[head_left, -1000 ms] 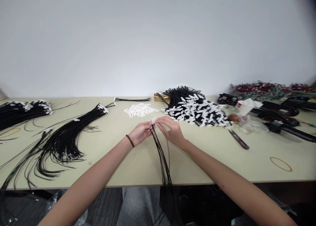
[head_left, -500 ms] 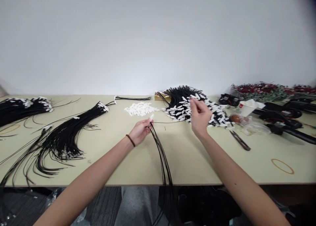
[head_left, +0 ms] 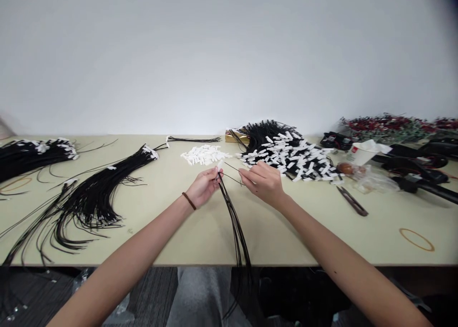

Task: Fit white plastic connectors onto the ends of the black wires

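Observation:
My left hand [head_left: 203,187] is closed round the top of a bundle of thin black cords [head_left: 234,222] that hangs down over the table's front edge. A small white tag shows at its fingertips. Just to the right, my right hand [head_left: 263,183] pinches a single black cord [head_left: 232,172], its fingertips close to the left hand. Behind the hands lies a small heap of loose white tags [head_left: 203,155]. A big pile of black cords with white tags [head_left: 286,151] sits to the right of that heap.
A fan of black cords [head_left: 96,193] spreads on the beige table [head_left: 322,227] at the left, another bundle [head_left: 32,153] farther left. At the right lie scissors [head_left: 352,200], a paper cup [head_left: 359,153], black tools [head_left: 418,172], a rubber band [head_left: 417,239] and red-green items [head_left: 386,124].
My right hand left the cord bundle, reached to the tagged pile at the right, and has come back beside my left hand with one cord. My left hand stayed put.

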The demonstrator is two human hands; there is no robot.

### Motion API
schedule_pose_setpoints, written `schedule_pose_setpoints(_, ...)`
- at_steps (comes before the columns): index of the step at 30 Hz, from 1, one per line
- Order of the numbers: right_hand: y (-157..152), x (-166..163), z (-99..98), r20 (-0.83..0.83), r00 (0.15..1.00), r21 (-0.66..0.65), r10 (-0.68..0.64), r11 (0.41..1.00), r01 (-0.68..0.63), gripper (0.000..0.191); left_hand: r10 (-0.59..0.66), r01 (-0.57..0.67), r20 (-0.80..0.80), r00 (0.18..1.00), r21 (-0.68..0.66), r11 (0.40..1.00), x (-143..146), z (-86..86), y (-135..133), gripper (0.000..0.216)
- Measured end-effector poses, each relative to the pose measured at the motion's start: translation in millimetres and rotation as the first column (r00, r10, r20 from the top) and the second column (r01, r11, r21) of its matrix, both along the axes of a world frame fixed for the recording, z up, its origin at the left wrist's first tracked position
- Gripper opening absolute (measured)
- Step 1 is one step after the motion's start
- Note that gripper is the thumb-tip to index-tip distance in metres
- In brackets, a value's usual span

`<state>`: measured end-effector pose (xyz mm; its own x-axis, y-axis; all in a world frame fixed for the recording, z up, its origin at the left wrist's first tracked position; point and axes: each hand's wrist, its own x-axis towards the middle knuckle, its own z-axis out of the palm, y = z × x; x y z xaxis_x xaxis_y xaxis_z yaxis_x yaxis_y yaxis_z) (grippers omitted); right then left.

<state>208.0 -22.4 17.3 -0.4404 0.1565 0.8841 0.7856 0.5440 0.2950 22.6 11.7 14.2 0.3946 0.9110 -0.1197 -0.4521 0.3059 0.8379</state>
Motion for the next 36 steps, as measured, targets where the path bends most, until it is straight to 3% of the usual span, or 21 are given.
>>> schedule_pose_setpoints(13, 1, 0, -4.7, 0.052, 0.997, -0.102, -0.056, 0.993, 0.061, 0.014, 0.015, -0.009, -0.040, 0.999, 0.135, 0.991, 0, -6.9, 3, 0.019)
schedule_pose_setpoints(21, 1, -5, -1.4, 0.033, 0.996, -0.139, -0.080, 0.987, 0.084, 0.015, 0.045, 0.003, -0.171, 0.984, 0.276, 0.961, -1, -9.8, 4, 0.030)
schedule_pose_setpoints(26, 2, -12, -9.9, -0.121, 0.992, -0.287, 0.031, 0.956, -0.065, 0.013, 0.012, 0.076, -0.302, 0.953, 0.277, 0.958, 0, -12.9, 2, 0.031)
schedule_pose_setpoints(32, 4, -17, -14.8, -0.307, 0.926, -0.500, 0.222, 0.790, -0.355, 0.012, -0.009, 0.124, -0.376, 0.927, 0.284, 0.951, -1, -10.9, -1, 0.031)
schedule_pose_setpoints(36, 5, -18, -11.9, -0.348, 0.902, -0.512, 0.257, 0.754, -0.412, 0.014, -0.021, 0.137, -0.377, 0.926, 0.282, 0.950, 0, -9.7, -3, 0.032)
